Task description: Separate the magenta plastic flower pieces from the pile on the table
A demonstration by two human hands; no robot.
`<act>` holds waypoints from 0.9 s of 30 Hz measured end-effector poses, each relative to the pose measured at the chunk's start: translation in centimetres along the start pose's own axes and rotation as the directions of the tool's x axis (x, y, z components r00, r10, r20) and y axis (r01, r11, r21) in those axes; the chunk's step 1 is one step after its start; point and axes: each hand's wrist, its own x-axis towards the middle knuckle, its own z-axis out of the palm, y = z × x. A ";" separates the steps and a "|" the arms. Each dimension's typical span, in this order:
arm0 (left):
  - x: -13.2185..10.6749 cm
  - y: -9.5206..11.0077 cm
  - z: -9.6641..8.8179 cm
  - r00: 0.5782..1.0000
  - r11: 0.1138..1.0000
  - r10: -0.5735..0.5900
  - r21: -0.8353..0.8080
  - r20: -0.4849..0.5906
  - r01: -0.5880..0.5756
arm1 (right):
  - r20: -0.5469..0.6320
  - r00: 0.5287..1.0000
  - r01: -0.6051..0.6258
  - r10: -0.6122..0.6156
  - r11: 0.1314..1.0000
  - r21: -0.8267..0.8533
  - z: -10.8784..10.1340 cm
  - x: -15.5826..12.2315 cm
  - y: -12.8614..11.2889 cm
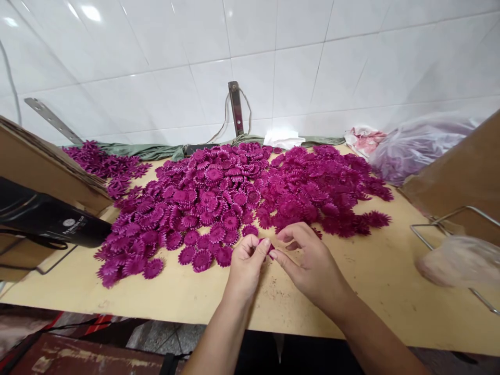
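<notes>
Just in front of the flower heap (213, 192), the left hand (248, 258) pinches a magenta piece (271, 249), seemingly mid-work, beside the loosely parted right hand (310, 258); how many heaped pieces are finished is unclear.

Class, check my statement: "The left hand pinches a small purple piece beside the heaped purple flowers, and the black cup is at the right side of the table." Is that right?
Not quite: the head view shows the black cup at the left side of the table. The left hand does pinch a small purple piece beside the heaped purple flowers.
</notes>
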 end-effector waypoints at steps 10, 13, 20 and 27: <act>-0.5 0.5 0.4 0.998 0.998 0.060 -0.026 -0.022 -0.061 | -0.060 0.956 -0.264 0.287 0.931 0.251 -1.6 1.9 1.9; -0.8 0.8 -0.1 0.997 0.998 0.049 -0.030 -0.061 -0.051 | -0.354 0.847 -0.283 0.396 0.900 0.330 -3.7 3.4 3.9; 0.2 1.3 0.6 0.996 0.994 0.093 0.059 0.013 -0.094 | 0.125 0.916 -0.378 0.381 0.717 0.585 -3.1 3.2 2.8; 3.0 2.3 1.6 0.912 0.825 0.406 0.408 0.055 -0.391 | 0.277 0.894 -0.440 0.353 0.566 0.697 -2.4 2.0 2.4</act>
